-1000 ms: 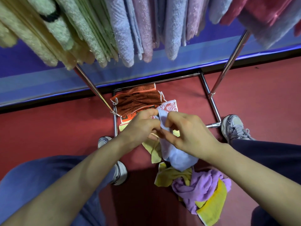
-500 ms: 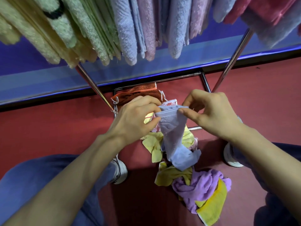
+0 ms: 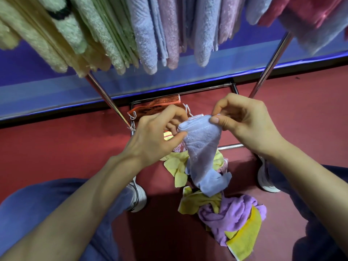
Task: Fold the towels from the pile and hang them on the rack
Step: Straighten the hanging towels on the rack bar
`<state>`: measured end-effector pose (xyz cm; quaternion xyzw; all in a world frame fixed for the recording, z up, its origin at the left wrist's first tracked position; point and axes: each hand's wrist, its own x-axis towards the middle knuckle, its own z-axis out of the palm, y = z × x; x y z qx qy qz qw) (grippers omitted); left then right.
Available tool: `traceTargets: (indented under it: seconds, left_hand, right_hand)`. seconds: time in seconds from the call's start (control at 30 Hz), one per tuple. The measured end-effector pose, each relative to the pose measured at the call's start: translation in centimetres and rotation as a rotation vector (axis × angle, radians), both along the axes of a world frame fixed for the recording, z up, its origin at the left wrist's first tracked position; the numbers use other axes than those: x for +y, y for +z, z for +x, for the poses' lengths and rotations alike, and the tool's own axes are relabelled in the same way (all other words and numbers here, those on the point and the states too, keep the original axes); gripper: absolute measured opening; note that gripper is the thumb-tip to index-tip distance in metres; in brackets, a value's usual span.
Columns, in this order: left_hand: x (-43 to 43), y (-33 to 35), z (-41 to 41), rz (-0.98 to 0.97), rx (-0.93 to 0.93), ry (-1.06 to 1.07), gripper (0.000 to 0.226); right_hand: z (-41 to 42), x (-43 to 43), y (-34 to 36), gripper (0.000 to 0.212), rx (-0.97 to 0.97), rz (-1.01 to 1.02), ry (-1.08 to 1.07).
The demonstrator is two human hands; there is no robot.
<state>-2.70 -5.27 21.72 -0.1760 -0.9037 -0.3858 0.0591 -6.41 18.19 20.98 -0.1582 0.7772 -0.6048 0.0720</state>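
A small light blue towel [image 3: 202,155] hangs between both hands above the floor. My left hand [image 3: 152,136] pinches its upper left edge, and my right hand [image 3: 243,119] pinches the upper right corner. Below lies the pile [image 3: 231,215] of purple and yellow towels on the red floor. Several folded towels [image 3: 143,34] in cream, green, blue, pink and red hang in a row from the rack along the top of the view.
Two slanted chrome rack legs [image 3: 109,102] run down to a chrome base frame [image 3: 230,146] on the floor. A brown and orange cloth [image 3: 156,108] lies inside the frame. My shoes [image 3: 138,196] stand on either side of the pile.
Both hands rose with the blue towel and drew apart, spreading its top edge. The right hand moved to the right and up.
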Motion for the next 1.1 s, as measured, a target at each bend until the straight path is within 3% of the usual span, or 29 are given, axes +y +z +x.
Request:
traceTargets:
  seconds: [0.17,0.43,0.87,1.1]
  left_hand:
    - [0.05,0.21,0.10,-0.055,0.052,-0.004,0.035]
    - [-0.13,0.13,0.02,-0.074,0.107,0.014,0.020]
    - [-0.34,-0.17,-0.18,-0.056,0.099,0.027,0.016]
    - [-0.65,-0.20,-0.36,-0.124,0.026,-0.012,0.017]
  right_hand:
    - [-0.03,-0.01,0.21,0.016,-0.035,-0.058,-0.026]
    - [0.09,-0.17,0.54,0.019,-0.045,-0.073,-0.032]
    - [0.01,-0.18,0.58,0.020,-0.043,-0.069,-0.024]
    - [-0.01,0.10,0.25,0.020,0.015,0.036,-0.008]
